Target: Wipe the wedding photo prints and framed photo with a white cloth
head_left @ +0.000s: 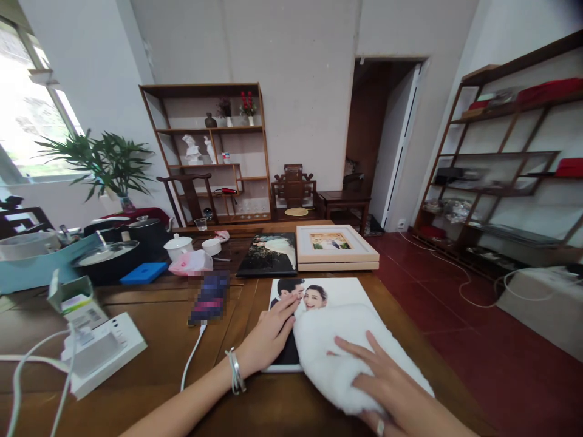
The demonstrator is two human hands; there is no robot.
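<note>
A photo panel (339, 286) with a printed picture of a couple lies on the wooden table in front of me. My left hand (276, 331) rests flat on its left part, fingers stretched out and together, a silver bracelet at the wrist. Over the right and lower part of the panel spreads a fluffy white cloth (328, 346), hiding much of the print. My right hand (380, 379) is on this cloth, with two fingers spread across its top and others tucked into its folds. A ring shows on that hand.
Behind the panel lie a dark photo panel (268, 254) and stacked pale frames (337, 246). To the left are a phone (209, 297) on a white cable, a power strip (109, 352), a blue box (144, 273), a lidded white bowl (178, 247) and a pan (107, 261).
</note>
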